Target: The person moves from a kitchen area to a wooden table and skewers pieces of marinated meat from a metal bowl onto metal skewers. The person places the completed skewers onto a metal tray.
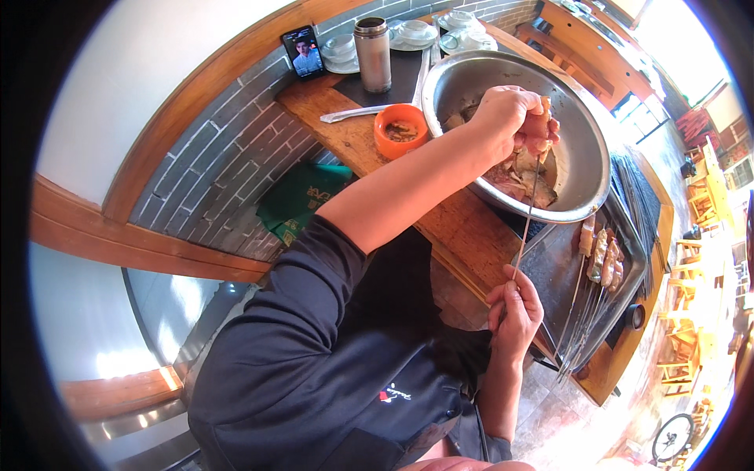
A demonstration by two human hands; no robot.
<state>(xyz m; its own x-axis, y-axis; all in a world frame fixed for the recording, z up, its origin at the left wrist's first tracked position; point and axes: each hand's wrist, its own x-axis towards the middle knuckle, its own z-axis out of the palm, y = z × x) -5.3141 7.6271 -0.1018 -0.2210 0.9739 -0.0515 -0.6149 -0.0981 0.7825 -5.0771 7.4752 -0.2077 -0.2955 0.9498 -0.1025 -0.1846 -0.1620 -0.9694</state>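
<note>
Over a large stainless steel basin (596, 159), my left hand (503, 115) grips pieces of raw meat (537, 126) at the upper end of a thin metal skewer (526, 229). Lower down, my right hand (515, 309) holds that skewer's shaft between thumb and fingers. The skewer runs at a slant past the basin's near rim. More raw meat pieces (511, 181) lie in the basin, partly hidden by my left hand. On a metal tray (548, 265) beside the basin rest several meat-loaded skewers (602, 259), their bare ends reaching over the tray's near edge.
Many bare metal skewers (636, 206) lie beyond the tray. An orange bowl (384, 144), a steel flask (373, 62), a phone (306, 56) showing a video and stacked dishes (412, 34) stand on the wooden table (459, 241). A green bag (303, 197) is by the brick wall.
</note>
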